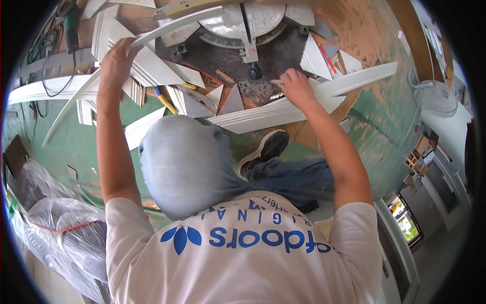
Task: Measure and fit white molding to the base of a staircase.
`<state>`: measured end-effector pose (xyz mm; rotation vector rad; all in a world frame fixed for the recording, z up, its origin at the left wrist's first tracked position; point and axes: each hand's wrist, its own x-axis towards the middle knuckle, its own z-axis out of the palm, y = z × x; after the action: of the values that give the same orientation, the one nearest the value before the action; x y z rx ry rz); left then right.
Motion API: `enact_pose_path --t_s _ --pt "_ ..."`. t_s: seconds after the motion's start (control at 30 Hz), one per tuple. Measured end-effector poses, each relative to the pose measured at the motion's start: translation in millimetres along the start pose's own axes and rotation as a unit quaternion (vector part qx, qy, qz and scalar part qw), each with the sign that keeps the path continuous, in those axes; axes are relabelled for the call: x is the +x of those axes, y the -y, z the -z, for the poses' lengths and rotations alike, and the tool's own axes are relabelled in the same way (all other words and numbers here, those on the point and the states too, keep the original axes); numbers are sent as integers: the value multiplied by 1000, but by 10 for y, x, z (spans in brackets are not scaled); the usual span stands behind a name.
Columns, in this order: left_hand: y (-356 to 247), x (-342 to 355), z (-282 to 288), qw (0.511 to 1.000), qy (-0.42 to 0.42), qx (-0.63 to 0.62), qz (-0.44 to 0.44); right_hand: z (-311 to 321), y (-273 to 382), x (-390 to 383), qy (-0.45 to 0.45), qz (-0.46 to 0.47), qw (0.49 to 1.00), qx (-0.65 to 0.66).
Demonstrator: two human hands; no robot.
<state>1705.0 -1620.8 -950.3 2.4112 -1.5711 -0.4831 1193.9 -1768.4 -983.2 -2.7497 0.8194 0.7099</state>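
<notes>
My left hand (117, 62) is closed around a long, thin white moulding strip (174, 24). One end of the strip reaches up to the mitre saw (243, 28), and the other slants down to the lower left. In front of the saw's black front knob (254, 71), my right hand (294, 87) hovers with its fingers curled together. A small pale tip sticks out from them; whether it is a fingertip or a held thing is unclear. Just below that hand lies a ridged white moulding piece (276, 115), with another white moulding (357, 81) reaching right.
White moulding offcuts (152, 66) litter the floor around the saw. A red pencil (326, 58) lies on the right, a yellow-handled tool (166, 100) near my knee. A corded green power tool (71, 30) is at upper left. Plastic-wrapped goods (66, 223) stand lower left.
</notes>
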Motion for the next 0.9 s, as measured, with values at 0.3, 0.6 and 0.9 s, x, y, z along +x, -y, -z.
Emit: enact_pose_path --t_s 0.3,0.6,0.9 --pt "84 -470 -378 996 46 -16 -72 992 45 717 -234 -125 866 423" --pt "20 -472 -463 998 23 9 -66 1098 455 1413 -189 -86 959 192" --pt "39 -477 -489 996 -2 13 -83 1064 494 1665 -281 -82 955 36"
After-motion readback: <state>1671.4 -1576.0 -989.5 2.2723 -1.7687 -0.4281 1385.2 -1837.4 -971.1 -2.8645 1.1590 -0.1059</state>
